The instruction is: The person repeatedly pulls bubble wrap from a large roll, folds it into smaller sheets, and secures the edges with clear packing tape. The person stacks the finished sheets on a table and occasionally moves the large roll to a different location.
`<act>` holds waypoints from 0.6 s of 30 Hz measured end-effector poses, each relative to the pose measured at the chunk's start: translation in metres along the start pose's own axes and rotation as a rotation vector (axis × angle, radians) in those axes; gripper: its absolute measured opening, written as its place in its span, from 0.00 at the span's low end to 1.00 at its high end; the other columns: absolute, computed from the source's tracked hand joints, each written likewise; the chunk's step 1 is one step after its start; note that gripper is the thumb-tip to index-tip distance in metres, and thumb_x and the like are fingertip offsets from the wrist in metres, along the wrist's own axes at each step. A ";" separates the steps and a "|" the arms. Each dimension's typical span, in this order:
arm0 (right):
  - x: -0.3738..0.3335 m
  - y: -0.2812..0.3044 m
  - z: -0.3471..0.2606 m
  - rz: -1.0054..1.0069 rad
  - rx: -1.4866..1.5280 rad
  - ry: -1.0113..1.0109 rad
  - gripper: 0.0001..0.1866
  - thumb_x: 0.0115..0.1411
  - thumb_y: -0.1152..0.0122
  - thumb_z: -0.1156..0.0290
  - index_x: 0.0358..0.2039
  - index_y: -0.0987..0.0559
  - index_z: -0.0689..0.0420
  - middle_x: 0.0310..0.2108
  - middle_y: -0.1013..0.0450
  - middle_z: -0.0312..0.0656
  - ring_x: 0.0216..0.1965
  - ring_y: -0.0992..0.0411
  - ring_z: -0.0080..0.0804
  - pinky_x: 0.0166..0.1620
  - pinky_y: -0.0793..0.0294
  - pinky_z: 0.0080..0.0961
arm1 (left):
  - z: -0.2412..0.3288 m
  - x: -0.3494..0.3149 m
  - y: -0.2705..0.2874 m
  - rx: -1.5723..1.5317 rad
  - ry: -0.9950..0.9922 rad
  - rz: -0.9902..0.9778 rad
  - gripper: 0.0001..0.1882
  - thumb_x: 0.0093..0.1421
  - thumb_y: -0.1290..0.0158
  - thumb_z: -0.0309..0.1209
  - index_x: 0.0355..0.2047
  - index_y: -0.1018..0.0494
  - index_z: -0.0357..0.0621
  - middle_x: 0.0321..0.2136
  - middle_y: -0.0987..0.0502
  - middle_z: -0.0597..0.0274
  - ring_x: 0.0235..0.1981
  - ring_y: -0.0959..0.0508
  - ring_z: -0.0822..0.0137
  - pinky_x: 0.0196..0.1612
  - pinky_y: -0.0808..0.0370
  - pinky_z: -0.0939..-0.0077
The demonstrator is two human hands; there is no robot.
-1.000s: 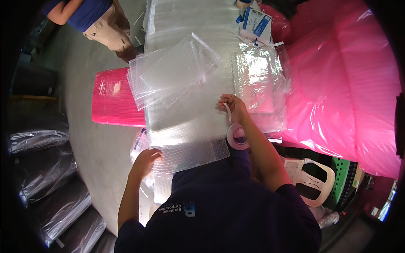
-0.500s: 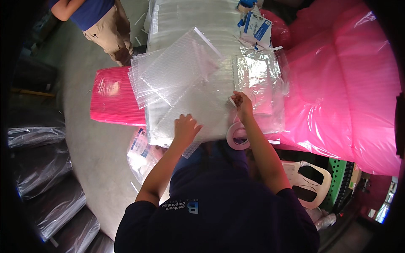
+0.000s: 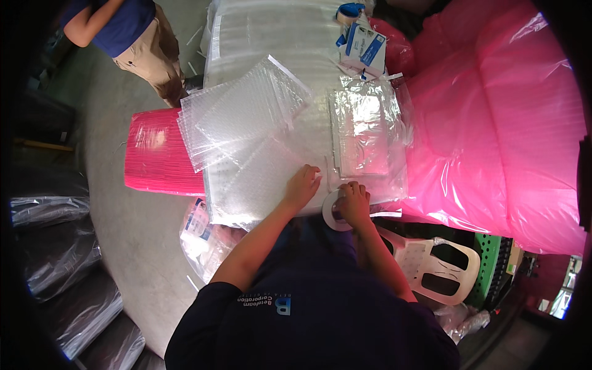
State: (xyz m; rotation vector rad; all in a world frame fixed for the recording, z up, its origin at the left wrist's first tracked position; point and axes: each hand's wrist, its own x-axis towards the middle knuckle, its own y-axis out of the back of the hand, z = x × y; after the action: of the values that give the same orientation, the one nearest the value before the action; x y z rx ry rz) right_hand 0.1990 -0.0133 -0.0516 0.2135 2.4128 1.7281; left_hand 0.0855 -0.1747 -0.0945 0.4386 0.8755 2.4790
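Note:
My right hand [image 3: 354, 205] is closed on a roll of white tape [image 3: 327, 213] at the table's near edge. Just left of it, my left hand [image 3: 302, 187] has its fingers slightly bent and apart, with nothing visible in them. That hand rests by a clear bubble-wrap bag [image 3: 262, 169] lying flat. Several more bubble-wrap bags [image 3: 240, 114] overlap in a loose fan farther off to the left. Beyond my right hand lies a shiny clear plastic packet [image 3: 364, 132].
At the table's far right stand a blue tape dispenser [image 3: 349, 12] and a white-and-blue box [image 3: 365, 48]. Large pink wrapped rolls [image 3: 493, 123] fill the right side. A pink bundle [image 3: 161, 151] sits left of the table. Another person [image 3: 142, 49] stands far left; a beige chair [image 3: 425, 277] is near right.
My right hand has dropped from the hanging strip of tape onto the roll itself. My left hand has shifted right, toward the roll. The far bubble-wrap bags have settled flatter.

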 end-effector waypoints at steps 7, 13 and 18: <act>-0.016 0.049 0.017 -0.205 0.301 -0.266 0.19 0.43 0.41 0.77 0.39 0.32 0.58 0.36 0.32 0.49 0.41 0.34 0.52 0.42 0.33 0.44 | 0.004 -0.040 0.012 0.419 0.079 -0.035 0.36 0.51 0.44 0.50 0.59 0.39 0.56 0.63 0.47 0.57 0.62 0.45 0.53 0.62 0.50 0.48; -0.045 0.121 0.005 -0.080 0.131 -0.119 0.15 0.48 0.42 0.81 0.37 0.33 0.60 0.31 0.32 0.50 0.36 0.32 0.50 0.38 0.32 0.39 | -0.005 -0.061 0.029 0.371 -0.055 -0.237 0.36 0.51 0.45 0.53 0.59 0.38 0.57 0.63 0.46 0.63 0.64 0.47 0.55 0.63 0.52 0.49; -0.040 0.187 0.013 0.027 0.095 -0.185 0.16 0.47 0.45 0.87 0.36 0.33 0.59 0.29 0.32 0.47 0.34 0.32 0.45 0.35 0.32 0.35 | -0.003 -0.060 0.034 0.346 -0.016 -0.224 0.35 0.52 0.45 0.52 0.58 0.38 0.57 0.60 0.42 0.59 0.61 0.42 0.58 0.61 0.48 0.50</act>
State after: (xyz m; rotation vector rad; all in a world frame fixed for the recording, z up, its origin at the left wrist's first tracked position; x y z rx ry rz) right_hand 0.2449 0.0503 0.1231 0.4013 2.3691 1.5311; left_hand 0.1231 -0.2310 -0.0829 0.4465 1.2796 2.1232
